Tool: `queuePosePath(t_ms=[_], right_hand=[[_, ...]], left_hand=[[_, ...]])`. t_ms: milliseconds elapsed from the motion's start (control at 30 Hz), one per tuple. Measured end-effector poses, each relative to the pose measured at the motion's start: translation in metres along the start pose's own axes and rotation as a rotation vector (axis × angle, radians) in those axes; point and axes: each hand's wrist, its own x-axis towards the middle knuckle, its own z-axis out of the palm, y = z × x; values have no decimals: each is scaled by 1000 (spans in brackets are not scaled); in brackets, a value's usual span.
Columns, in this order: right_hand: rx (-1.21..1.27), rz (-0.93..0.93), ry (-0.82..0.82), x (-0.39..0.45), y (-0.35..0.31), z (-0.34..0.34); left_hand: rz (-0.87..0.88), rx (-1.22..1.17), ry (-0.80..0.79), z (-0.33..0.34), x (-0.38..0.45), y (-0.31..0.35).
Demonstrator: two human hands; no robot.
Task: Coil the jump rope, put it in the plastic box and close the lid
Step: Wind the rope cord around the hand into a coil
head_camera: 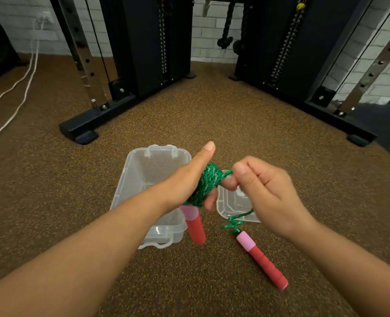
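Note:
The green jump rope (pixel 206 183) is wound in many turns around my left hand (pixel 189 179), whose thumb sticks up. One red-and-pink handle (pixel 195 225) hangs below that hand. My right hand (pixel 265 191) pinches the free end of the rope just right of the coil. The other red-and-pink handle (pixel 261 259) dangles from a short knotted length under my right hand. On the floor beneath my left arm stands the clear plastic box (pixel 148 170), open and empty. Its clear lid (pixel 230 202) lies to the right of the box, partly hidden by my hands.
The floor is brown speckled rubber. Black gym machine frames (pixel 102 115) (pixel 326 106) stand behind the box at left and right. A white cord (pixel 17 88) runs along the floor at far left. A white brick wall is at the back.

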Motion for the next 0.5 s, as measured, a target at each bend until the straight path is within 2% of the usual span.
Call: queuePosePath(t_ms=[100, 200, 300, 500], right_hand=[[-43, 76, 69, 11, 10, -14], [11, 200, 79, 16, 33, -17], [120, 296, 50, 8, 55, -4], [222, 372, 19, -9, 70, 21]], left_hand=[[-12, -109, -82, 1, -4, 6], [59, -199, -91, 1, -4, 8], [113, -282, -60, 2, -5, 10], [64, -629, 82, 2, -2, 9]])
